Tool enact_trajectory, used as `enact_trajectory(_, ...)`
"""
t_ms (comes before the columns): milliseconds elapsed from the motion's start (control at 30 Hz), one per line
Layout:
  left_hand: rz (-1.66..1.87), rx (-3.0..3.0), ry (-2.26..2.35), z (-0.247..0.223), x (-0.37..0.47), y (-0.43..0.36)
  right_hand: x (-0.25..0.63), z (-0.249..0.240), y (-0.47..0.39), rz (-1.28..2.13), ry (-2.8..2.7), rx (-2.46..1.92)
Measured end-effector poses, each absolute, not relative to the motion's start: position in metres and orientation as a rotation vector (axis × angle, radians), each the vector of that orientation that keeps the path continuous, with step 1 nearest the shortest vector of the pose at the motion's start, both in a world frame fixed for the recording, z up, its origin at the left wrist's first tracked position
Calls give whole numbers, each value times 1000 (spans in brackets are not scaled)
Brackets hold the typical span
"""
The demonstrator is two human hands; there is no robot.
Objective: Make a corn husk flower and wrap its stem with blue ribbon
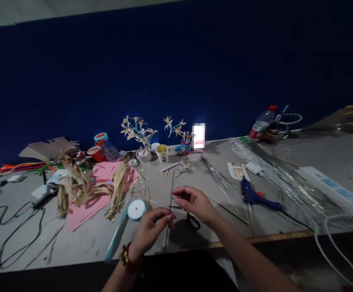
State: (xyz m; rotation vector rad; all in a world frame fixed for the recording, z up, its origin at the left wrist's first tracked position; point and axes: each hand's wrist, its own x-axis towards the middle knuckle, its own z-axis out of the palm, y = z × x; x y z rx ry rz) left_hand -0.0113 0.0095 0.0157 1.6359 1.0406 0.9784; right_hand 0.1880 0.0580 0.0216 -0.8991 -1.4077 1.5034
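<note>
A thin dark wire or stick (166,236) runs nearly upright through the view, between my two hands. The fingers of my left hand (156,228) pinch it low down; a beaded bracelet circles that wrist. Higher up, my right hand (196,204) has its fingertips closed on the same wire. Below the right hand lie scissors with black handles (193,222), partly covered by it. To the left of my left hand sits a roll of light blue ribbon (136,210), its loose end trailing toward the table's front edge.
Dried corn husks (80,184) lie over pink paper (87,213) on the left. Husk flowers (138,129) stand at the back beside a paper cup (162,153). To the right are loose wires (222,178), a blue glue gun (257,197), a power strip (331,188) and a bottle (263,122).
</note>
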Motion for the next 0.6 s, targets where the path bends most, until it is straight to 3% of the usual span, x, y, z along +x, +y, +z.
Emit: enact_trajectory(600,734,1270,931,3,-19,-1,178,15,59,1558,-1083,-877)
